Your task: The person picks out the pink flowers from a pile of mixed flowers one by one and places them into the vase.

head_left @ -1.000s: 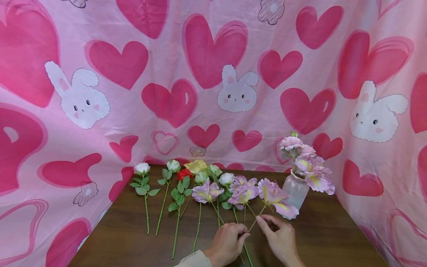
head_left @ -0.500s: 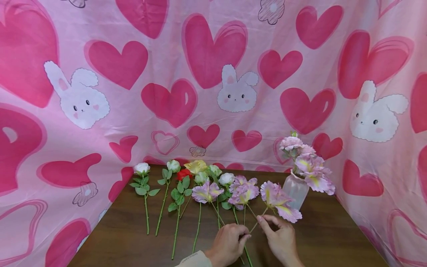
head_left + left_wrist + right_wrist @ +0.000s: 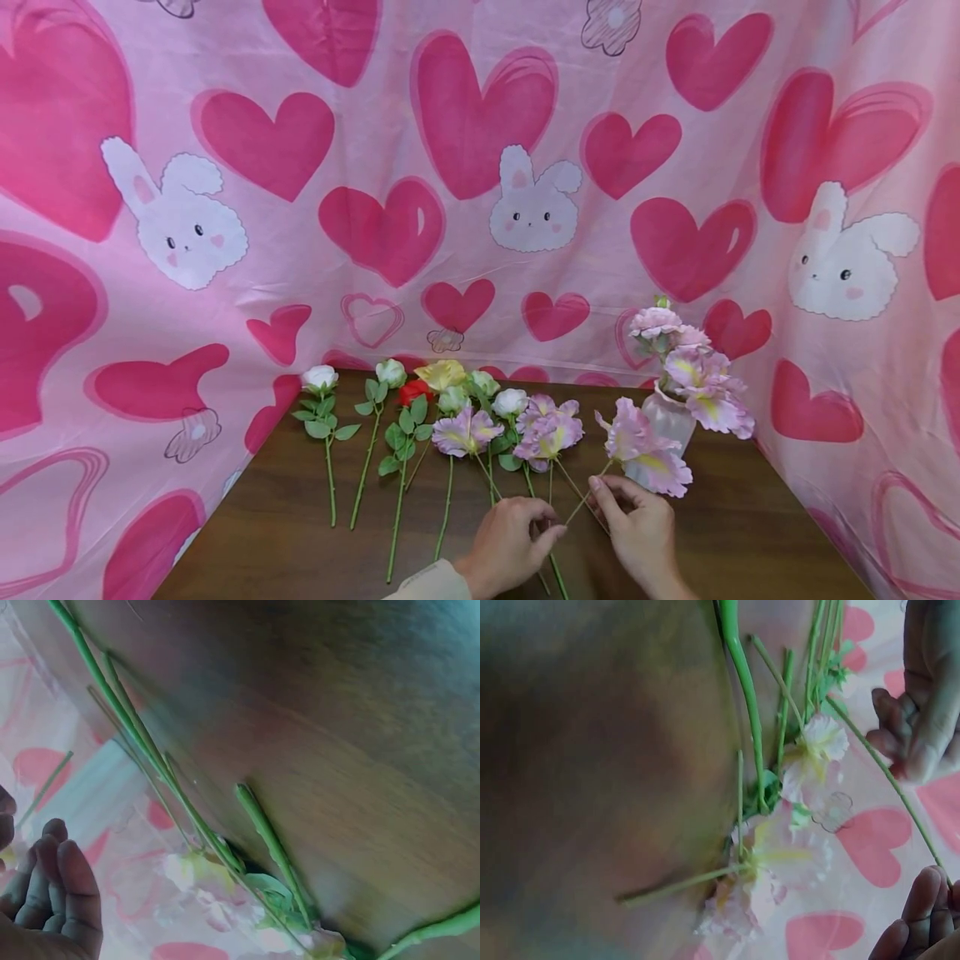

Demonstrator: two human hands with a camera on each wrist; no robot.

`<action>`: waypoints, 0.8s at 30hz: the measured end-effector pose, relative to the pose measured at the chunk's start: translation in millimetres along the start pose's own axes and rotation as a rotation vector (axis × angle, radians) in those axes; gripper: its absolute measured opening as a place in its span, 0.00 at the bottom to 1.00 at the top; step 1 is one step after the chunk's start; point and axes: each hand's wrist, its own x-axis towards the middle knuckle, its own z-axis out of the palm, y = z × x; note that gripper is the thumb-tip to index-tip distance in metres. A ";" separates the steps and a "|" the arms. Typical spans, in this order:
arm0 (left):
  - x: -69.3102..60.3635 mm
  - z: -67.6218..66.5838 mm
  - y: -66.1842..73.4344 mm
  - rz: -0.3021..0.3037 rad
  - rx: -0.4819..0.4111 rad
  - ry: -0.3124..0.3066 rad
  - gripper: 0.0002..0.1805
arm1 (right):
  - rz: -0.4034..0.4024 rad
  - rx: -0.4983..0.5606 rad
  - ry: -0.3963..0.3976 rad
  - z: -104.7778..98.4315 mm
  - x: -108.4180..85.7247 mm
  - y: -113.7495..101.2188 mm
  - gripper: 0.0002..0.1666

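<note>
In the head view my right hand (image 3: 639,529) pinches the thin stem of a pink-and-yellow flower (image 3: 645,450) just below its bloom, which overlaps the glass vase (image 3: 666,417). My left hand (image 3: 510,542) holds the lower part of that stem between thumb and fingers. The stem slants between both hands in the right wrist view, where the left hand (image 3: 926,712) is at upper right and the right hand (image 3: 922,922) at lower right. The left hand (image 3: 52,896) also shows in the left wrist view, beside the stem's end (image 3: 49,784).
Pink flowers stand in the vase at the right. Several flowers lie across the brown table (image 3: 277,533): a white rose (image 3: 320,377), a red one (image 3: 415,392), a yellow one (image 3: 439,374) and pink-purple blooms (image 3: 550,431). A patterned pink cloth (image 3: 465,275) hangs behind.
My right hand has moved slightly right and up, and the held bloom has shifted right across the front of the vase. The left hand has barely moved.
</note>
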 end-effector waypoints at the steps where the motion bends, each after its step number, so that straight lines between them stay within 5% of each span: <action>1: -0.2 -0.9 -1.1 -0.008 0.001 -0.003 0.04 | -0.013 -0.003 0.011 -1.3 2.0 -0.3 0.04; 16: -15.4 -17.5 -19.1 -0.191 0.099 -0.045 0.10 | -0.317 -0.091 0.184 -28.7 35.5 -8.1 0.06; 24: -21.1 -23.1 -28.9 -0.181 0.179 0.004 0.13 | -0.447 -0.113 0.239 -42.3 56.1 -11.0 0.06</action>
